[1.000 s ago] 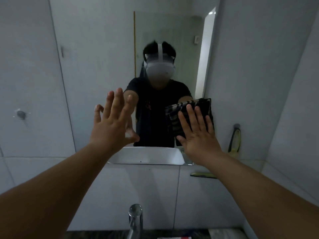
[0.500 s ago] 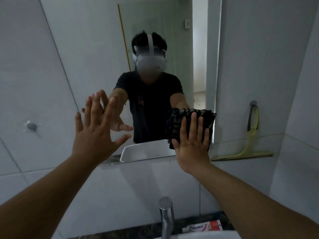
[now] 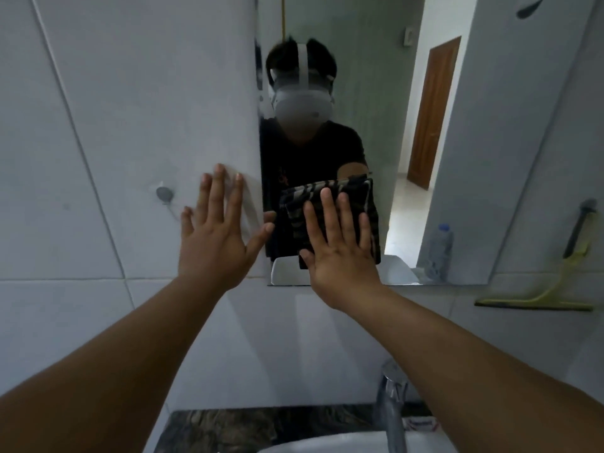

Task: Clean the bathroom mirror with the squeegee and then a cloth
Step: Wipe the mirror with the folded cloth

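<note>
My right hand (image 3: 340, 246) lies flat, fingers spread, pressing a dark striped folded cloth (image 3: 353, 194) against the lower left part of the mirror (image 3: 376, 93). My left hand (image 3: 217, 233) rests flat and open on the white wall tile just left of the mirror's edge, its thumb at the mirror's border, holding nothing. A yellow-green squeegee (image 3: 555, 297) with a dark handle hangs on the wall at the right, below the mirror's lower right corner. The mirror reflects a person in a dark shirt.
A chrome tap (image 3: 394, 407) rises over the white basin (image 3: 343, 444) at the bottom, on a dark marbled counter (image 3: 235, 429). A small grey wall fitting (image 3: 164, 192) sits left of my left hand. A bottle (image 3: 438, 253) and a wooden door appear in the reflection.
The view has shifted right and down. My right hand with the cloth has slid left along the mirror's lower part. My left hand has moved off the glass onto the tile beside it.
</note>
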